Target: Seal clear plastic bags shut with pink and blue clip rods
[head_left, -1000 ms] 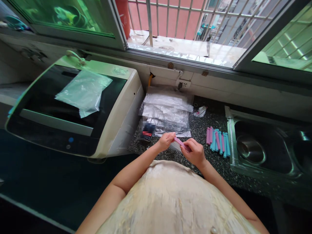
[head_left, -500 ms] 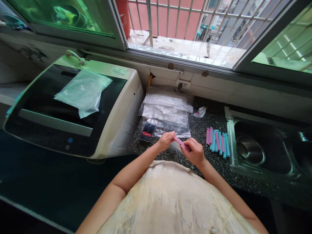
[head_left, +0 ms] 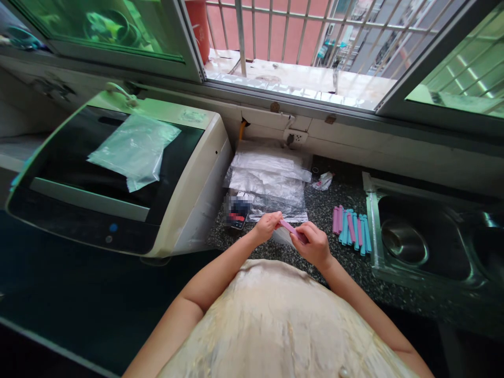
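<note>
A pink bag clip (head_left: 290,229) slants between my two hands over the front of the counter. The fingers of my left hand (head_left: 269,226) are closed on its left end. My right hand (head_left: 313,242) pinches the other end between thumb and fingers. Below the clip hangs a piece of clear plastic (head_left: 282,235), mostly hidden by the hands. Several clear plastic bags (head_left: 271,176) lie overlapped just beyond. To the right, pink and blue bag clips (head_left: 352,229) are laid side by side on the dark speckled counter.
A metal sink (head_left: 429,236) with a steel bowl (head_left: 403,242) is at the right. On the left stands a washing machine (head_left: 189,184) with a plastic bag (head_left: 136,147) on its lid. A blurred phone-like item (head_left: 237,212) and a crumpled wrapper (head_left: 323,181) lie on the counter.
</note>
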`<control>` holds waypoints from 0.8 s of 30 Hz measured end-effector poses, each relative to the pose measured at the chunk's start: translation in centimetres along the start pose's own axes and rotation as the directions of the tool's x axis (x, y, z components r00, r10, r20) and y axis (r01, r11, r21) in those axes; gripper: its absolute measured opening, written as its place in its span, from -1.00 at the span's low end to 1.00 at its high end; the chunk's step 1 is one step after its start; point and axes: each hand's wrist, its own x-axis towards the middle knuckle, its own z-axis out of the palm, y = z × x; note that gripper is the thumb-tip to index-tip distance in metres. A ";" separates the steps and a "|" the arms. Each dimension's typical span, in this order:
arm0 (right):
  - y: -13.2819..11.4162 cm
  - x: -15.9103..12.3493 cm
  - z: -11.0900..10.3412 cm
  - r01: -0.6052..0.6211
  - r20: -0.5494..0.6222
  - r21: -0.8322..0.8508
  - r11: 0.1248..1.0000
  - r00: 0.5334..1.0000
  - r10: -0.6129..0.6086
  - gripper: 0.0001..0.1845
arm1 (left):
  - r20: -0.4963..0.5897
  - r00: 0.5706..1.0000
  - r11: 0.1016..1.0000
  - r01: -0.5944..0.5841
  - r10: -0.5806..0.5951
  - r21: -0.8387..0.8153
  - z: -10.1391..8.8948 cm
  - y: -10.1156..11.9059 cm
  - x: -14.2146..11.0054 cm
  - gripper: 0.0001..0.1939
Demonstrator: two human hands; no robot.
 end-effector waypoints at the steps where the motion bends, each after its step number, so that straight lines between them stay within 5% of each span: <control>1: 0.0 0.0 0.0 0.000 0.001 0.000 1.000 1.000 0.000 -0.95 | 0.001 1.000 1.000 0.001 -0.001 0.003 0.0 0.0 0.0 -0.43; 18: -0.2 0.1 -0.4 -0.026 0.023 0.019 0.999 0.999 0.025 -0.94 | -0.018 0.997 0.995 0.080 -0.081 -0.054 0.0 -0.5 -0.2 -0.45; 24: -0.3 0.4 -0.8 -0.044 -0.005 0.045 0.998 0.999 0.044 -0.94 | -0.015 1.000 0.994 -0.011 0.010 -0.112 -0.9 -1.2 -0.4 -0.43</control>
